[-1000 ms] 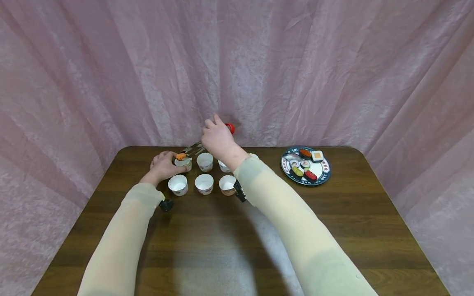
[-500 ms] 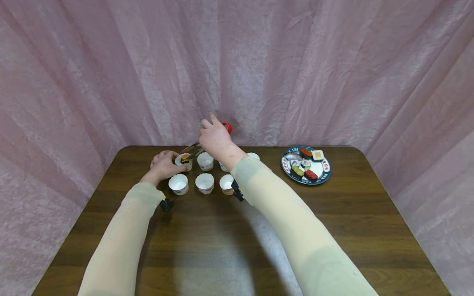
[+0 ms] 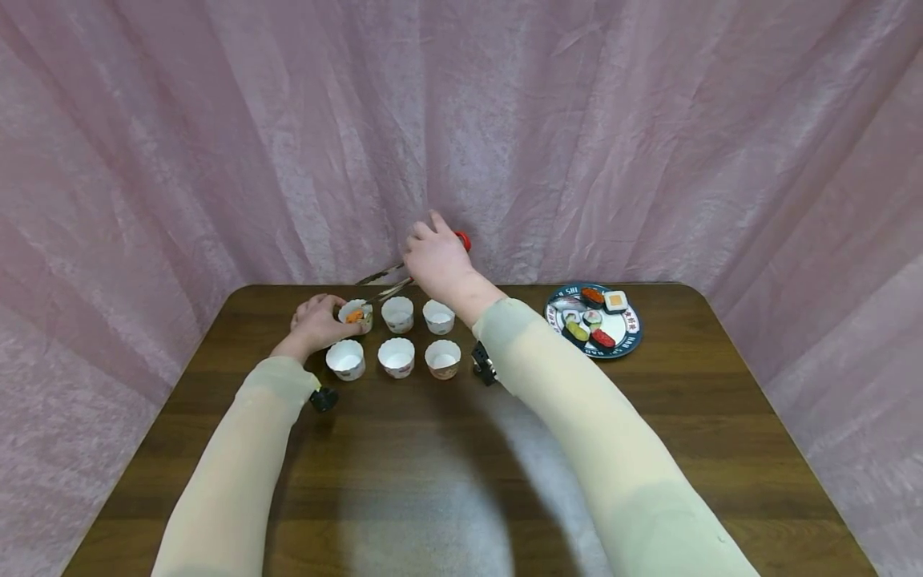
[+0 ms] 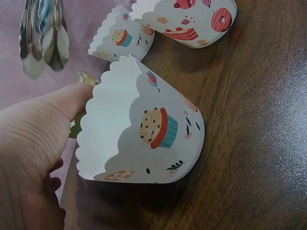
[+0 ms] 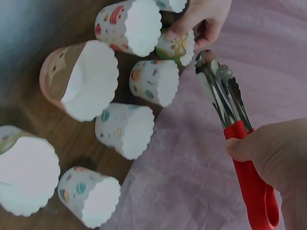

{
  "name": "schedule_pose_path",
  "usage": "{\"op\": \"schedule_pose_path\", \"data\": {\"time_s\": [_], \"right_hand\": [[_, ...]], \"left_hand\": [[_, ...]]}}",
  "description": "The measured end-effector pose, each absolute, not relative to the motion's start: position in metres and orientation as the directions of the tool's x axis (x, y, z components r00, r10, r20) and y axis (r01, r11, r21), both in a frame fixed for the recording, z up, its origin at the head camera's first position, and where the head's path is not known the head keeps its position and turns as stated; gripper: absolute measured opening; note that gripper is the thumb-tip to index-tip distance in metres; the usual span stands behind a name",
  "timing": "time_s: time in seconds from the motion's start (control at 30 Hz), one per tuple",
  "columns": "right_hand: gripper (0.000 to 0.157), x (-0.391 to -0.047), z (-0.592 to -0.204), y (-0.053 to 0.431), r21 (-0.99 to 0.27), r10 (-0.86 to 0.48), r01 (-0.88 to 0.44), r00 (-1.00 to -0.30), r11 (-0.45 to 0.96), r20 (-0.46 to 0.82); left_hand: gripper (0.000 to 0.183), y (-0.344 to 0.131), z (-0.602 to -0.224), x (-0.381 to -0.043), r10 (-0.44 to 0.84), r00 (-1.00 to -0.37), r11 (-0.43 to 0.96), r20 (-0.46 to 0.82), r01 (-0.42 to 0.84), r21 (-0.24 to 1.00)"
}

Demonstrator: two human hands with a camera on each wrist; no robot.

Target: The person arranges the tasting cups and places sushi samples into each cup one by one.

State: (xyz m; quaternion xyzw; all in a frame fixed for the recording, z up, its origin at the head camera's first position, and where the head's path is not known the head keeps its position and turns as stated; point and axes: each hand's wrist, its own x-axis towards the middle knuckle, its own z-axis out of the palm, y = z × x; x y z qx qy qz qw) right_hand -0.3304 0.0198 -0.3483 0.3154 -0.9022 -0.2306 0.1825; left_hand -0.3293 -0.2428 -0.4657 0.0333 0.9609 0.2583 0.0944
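Note:
My left hand [image 3: 315, 324] grips the paper cup [image 3: 368, 322] at the back left, thumb and fingers around it; its green side shows in the right wrist view. Inside that cup lies an orange sushi piece [image 3: 354, 316]. My right hand [image 3: 436, 260] holds food tongs [image 5: 249, 179] with red handles, their metal arms spread above the back row of cups. Nothing shows between the tong tips. In the left wrist view, a white cup with a cupcake print [image 4: 158, 129] stands in front of my left thumb and hides much of the gripped cup.
Other paper cups, such as this one [image 3: 443, 359], stand in two rows beside and in front of my hands. A round plate [image 3: 631, 340] with several sushi pieces sits at the back right. A pink curtain [image 3: 505, 144] hangs behind the table [image 3: 649, 449].
The orange sushi piece went from the tong tips over the cup down into it. The tongs have let it go and moved up and right with my right hand. My left hand stayed put.

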Motion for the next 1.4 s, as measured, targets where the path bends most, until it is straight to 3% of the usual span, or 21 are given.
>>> {"op": "schedule_pose_path", "data": {"time_s": [0.3, 0.9, 1.4], "right_hand": [[0.025, -0.327, -0.351, 0.041, 0.487, -0.667, -0.501, -0.698, 0.715, 0.26], [0.031, -0.318, -0.344, 0.097, 0.451, -0.651, -0.503, -0.708, 0.737, 0.275], [0.023, -0.31, -0.345, 0.134, 0.418, -0.661, -0.522, -0.666, 0.744, 0.345]], "left_hand": [[0.076, -0.249, -0.47, -0.329, 0.117, -0.979, 0.865, -0.166, 0.018, 0.502], [0.077, -0.253, -0.47, -0.335, 0.117, -0.978, 0.867, -0.17, 0.017, 0.499], [0.077, -0.253, -0.468, -0.333, 0.122, -0.98, 0.865, -0.155, 0.028, 0.501]]}}
